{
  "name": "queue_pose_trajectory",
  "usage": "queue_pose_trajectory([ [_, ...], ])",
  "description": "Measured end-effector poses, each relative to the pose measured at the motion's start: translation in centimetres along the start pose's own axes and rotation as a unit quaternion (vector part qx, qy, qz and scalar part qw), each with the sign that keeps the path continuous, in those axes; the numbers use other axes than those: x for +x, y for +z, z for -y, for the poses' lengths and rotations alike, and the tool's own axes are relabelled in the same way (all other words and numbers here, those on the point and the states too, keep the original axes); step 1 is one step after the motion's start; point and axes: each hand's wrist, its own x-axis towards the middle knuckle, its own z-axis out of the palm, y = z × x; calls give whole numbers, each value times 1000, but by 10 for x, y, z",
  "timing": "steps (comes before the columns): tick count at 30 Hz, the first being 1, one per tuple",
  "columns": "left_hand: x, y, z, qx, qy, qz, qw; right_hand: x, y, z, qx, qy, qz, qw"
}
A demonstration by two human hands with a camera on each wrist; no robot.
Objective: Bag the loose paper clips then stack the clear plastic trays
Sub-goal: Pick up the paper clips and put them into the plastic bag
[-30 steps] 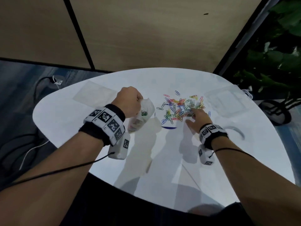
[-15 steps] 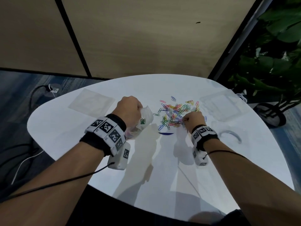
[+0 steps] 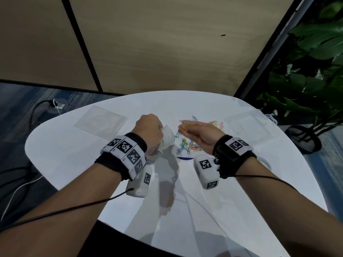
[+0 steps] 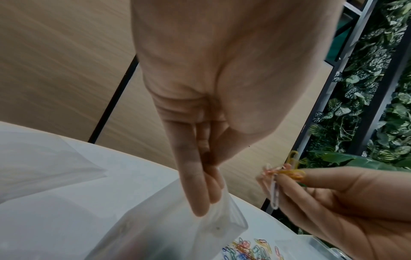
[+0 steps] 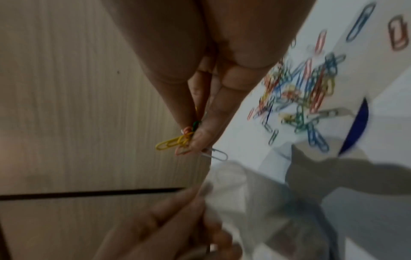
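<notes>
Loose paper clips (image 3: 189, 143), mixed colours, lie in a scatter on the white table (image 3: 74, 154), centre-right, just in front of the right hand. A few show at the bottom edge of the left wrist view too.

Small bunch of clips (image 4: 286, 173) — yellow, orange, green, one white hanging down — pinched between thumb and fingertips of the right hand (image 3: 199, 133). Hand raised off the table, held just beside the bag's mouth, not touching it.

Clear plastic bag (image 3: 168, 139) gripped at its upper edge by the left hand (image 3: 149, 129), fingers curled round the plastic; the bag hangs down toward the table. Some dark green clips visible through the film; count cannot be told.

Two clear plastic trays: one flat on the far left of the table (image 3: 101, 122), one on the far right (image 3: 248, 126). Well apart, clip pile between them.

A thin dark blue sliver (image 3: 183, 158) lies on the table by the near edge of the pile; what it is cannot be told.

Beyond: tan wall panels (image 3: 148, 43), leafy plant (image 3: 315, 58) at right.
</notes>
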Motion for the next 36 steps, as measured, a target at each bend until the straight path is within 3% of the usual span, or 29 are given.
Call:
queue_pose_trajectory([
  [4,4,1,5,-35,4,2,999,0,28,-20,-48,-3,-13,999],
  [8,4,1,7,-38,18,8,999,7,40,-35,-234,-43,-50,970],
  [10,5,2,8,-25,28,15,999,7,40,-36,-406,-101,-59,907],
  [13,4,4,7,-17,38,28,999,3,43,-33,-621,-193,-37,759],
  [16,3,3,6,-12,46,35,998,8,48,-34,-691,-192,-15,697],
  [20,3,-2,8,-8,47,32,998,7,54,-32,-710,-191,5,678],
  [24,0,-8,9,-29,39,27,998,-1,37,-5,-625,-266,-38,733],
  [26,-2,-11,10,-37,35,23,998,5,6,4,-615,-264,-93,737],
  [28,-4,-14,11,-34,31,25,999,16,-39,0,-686,-170,-131,695],
  [30,-5,-17,13,-26,27,27,999,22,-86,-15,-762,-13,-122,636],
  [32,-6,-20,17,-20,24,23,999,22,-115,-30,-788,48,-109,604],
  [34,-6,-23,20,-19,18,22,999,22,-124,-40,-776,25,-123,619],
  [36,-8,-26,21,-13,14,22,1000,25,-118,-46,-737,-12,-152,658],
])
